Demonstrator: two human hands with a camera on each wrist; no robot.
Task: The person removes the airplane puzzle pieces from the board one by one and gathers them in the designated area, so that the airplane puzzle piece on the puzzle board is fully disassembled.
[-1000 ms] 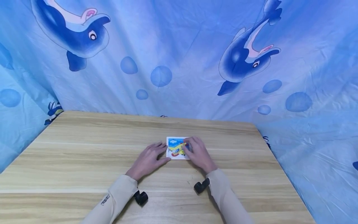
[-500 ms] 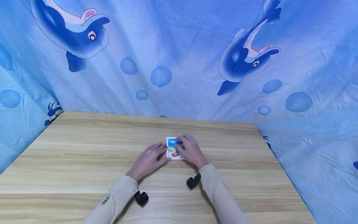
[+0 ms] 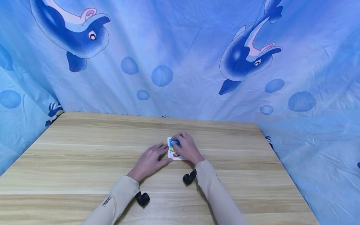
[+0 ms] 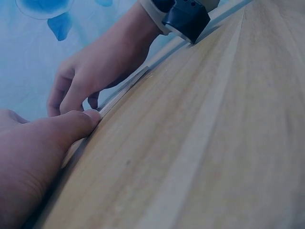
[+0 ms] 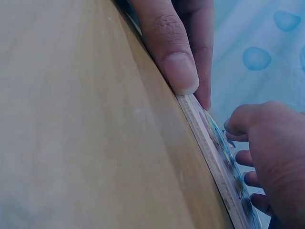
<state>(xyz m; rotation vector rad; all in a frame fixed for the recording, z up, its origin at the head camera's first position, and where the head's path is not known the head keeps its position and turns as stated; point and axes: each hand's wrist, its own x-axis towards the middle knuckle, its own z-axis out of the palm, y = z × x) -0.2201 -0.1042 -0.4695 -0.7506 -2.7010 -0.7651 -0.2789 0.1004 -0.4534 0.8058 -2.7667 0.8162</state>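
A small rectangular picture board [image 3: 174, 152], with a white border and a cartoon yellow aeroplane on blue, lies flat on the table. My left hand [image 3: 151, 158] rests at its left side, fingers fairly straight, and the thumb touches the near-left corner [image 5: 183, 90]. Above the picture, my right hand [image 3: 187, 148] covers the middle and right of it with loosely bent fingers. In the right wrist view its fingertips [image 5: 244, 157] sit close along the picture surface; whether they all touch is unclear. The board's thin layered edge [image 5: 209, 148] shows there.
The wood-grain table [image 3: 84, 168] spreads around both arms. Behind and beside it hangs a blue curtain [image 3: 185, 62] printed with dolphins and bubbles. A black wrist camera [image 3: 142, 199] is strapped by the left sleeve, another black camera [image 3: 189, 178] by the right.
My right hand has moved left across the picture, from its right part toward the middle, covering more of the aeroplane. The left hand and the board have stayed in place.
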